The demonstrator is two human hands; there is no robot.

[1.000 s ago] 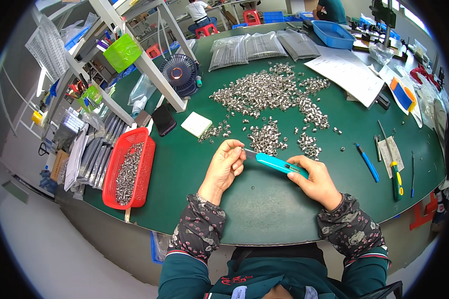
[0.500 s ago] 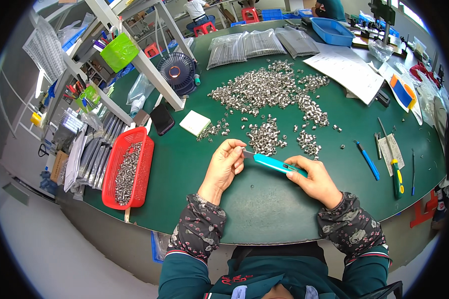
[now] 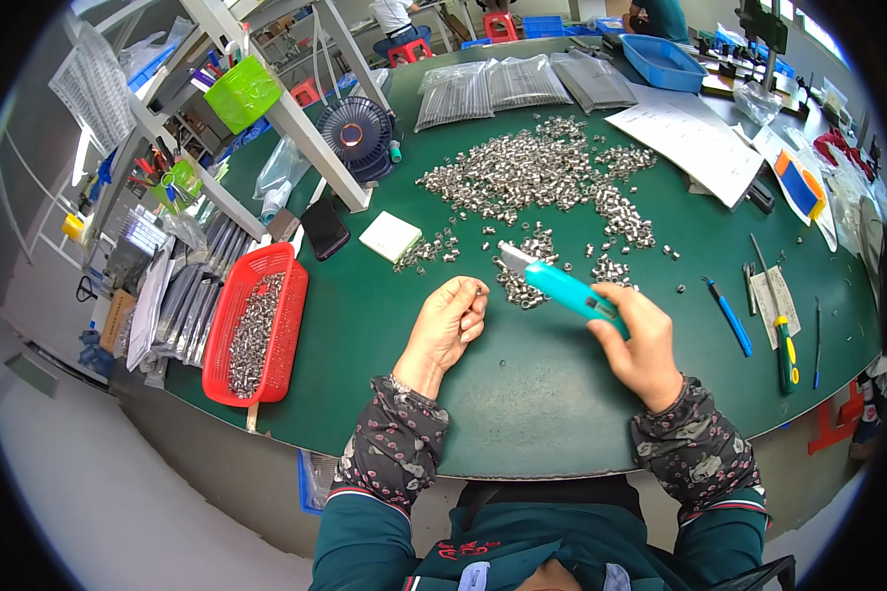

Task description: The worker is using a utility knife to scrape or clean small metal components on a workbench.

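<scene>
My right hand grips a turquoise utility knife, its blade out and pointing up to the left over the near heap of metal rings. To the left, my left hand is pinched, with a small metal ring just showing between thumb and forefinger. The knife blade is apart from that ring. Beyond both hands, a large pile of short shiny metal rings spreads over the green table.
On the left stand a red basket of small metal parts, a phone, a pad of paper and a fan. To the right lie a blue-handled tool and a screwdriver. Bagged tubes lie at the back.
The knife has swung up and away from the small ring in my left hand; its blade touched there before. My left hand stays nearly in place. The view has shifted slightly.
</scene>
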